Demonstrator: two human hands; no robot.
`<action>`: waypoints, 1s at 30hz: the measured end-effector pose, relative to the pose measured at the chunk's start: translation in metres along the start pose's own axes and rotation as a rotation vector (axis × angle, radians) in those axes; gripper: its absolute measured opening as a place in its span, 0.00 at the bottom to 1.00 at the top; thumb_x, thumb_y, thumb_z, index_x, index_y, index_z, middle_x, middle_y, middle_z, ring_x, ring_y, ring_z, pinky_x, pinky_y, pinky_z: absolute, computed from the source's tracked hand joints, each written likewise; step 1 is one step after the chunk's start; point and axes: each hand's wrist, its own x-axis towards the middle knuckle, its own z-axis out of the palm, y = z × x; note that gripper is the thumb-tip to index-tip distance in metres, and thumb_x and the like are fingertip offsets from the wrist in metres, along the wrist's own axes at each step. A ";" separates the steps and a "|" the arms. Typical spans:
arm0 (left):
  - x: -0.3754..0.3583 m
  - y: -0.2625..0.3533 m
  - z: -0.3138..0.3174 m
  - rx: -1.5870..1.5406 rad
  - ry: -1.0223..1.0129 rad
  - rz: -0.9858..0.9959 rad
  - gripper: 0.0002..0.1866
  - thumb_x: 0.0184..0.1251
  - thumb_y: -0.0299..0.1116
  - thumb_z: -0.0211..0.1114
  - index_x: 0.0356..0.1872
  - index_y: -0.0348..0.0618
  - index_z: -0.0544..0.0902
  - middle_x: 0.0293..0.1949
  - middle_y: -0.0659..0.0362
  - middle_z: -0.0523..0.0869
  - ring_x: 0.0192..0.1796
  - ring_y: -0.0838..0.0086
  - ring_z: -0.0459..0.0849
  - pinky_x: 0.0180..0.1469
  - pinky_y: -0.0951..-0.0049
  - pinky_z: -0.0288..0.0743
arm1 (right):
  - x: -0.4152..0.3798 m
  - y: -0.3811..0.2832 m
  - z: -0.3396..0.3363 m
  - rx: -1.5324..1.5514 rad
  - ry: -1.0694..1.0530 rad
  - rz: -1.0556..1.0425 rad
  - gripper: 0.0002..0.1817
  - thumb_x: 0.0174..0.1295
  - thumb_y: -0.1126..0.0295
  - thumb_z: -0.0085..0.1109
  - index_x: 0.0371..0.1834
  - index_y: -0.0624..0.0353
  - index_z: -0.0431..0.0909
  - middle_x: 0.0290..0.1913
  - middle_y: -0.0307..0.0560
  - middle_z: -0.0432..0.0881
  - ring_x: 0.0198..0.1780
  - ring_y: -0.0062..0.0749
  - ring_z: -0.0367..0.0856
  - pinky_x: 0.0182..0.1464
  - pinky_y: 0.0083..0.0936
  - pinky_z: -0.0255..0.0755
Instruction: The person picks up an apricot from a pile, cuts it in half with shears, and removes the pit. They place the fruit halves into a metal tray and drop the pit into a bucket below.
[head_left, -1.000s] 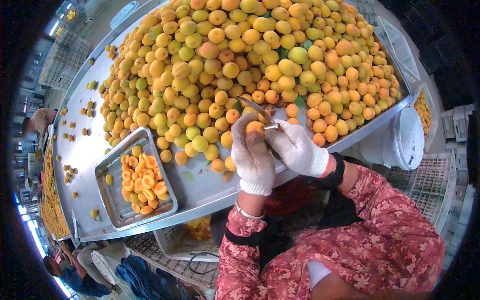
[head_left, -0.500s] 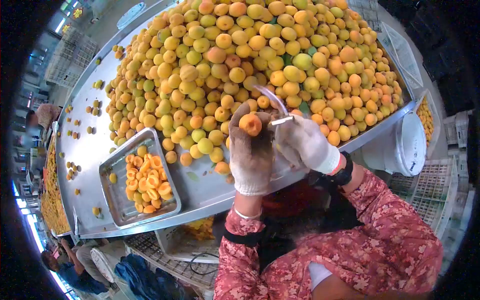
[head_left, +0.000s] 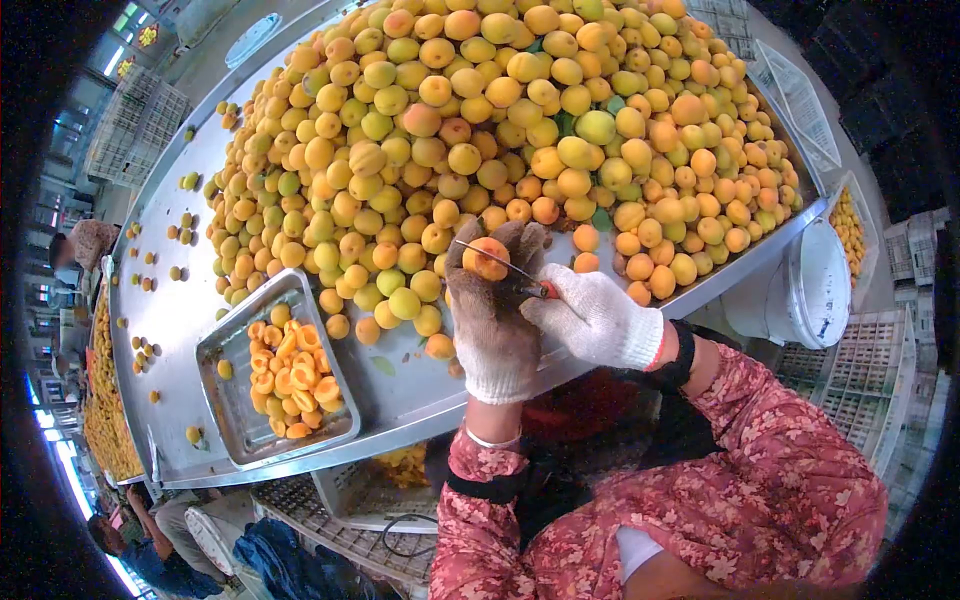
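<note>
My left hand (head_left: 495, 325), in a white work glove stained brown, is wrapped round an orange apricot (head_left: 486, 259) held up at its fingertips. In my right hand (head_left: 600, 318), in a cleaner white glove, is a small knife (head_left: 520, 272) with a reddish handle, mostly hidden by the fingers. Its thin blade lies across the face of the apricot. Both hands are close together above the table's near edge, just in front of a big heap of whole apricots (head_left: 390, 150). Left of them, a metal tray (head_left: 350, 425) holds halved apricots (head_left: 295, 370).
The steel table (head_left: 160, 370) has scattered apricots on its left side. A white bucket (head_left: 822, 285) and plastic crates (head_left: 850, 375) stand at the right. Below the near edge is another crate (head_left: 345, 490). A person (head_left: 150, 550) sits at lower left.
The knife has swung from pointing away over the heap to lying across the apricot. My right hand has turned and come down slightly; my left still holds the fruit.
</note>
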 end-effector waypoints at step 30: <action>-0.001 0.003 -0.011 0.074 -0.069 -0.080 0.29 0.83 0.50 0.35 0.69 0.36 0.63 0.60 0.48 0.78 0.62 0.60 0.78 0.68 0.57 0.71 | 0.004 0.009 0.013 -0.229 0.067 -0.047 0.15 0.65 0.61 0.61 0.39 0.63 0.72 0.24 0.59 0.80 0.30 0.58 0.83 0.28 0.44 0.74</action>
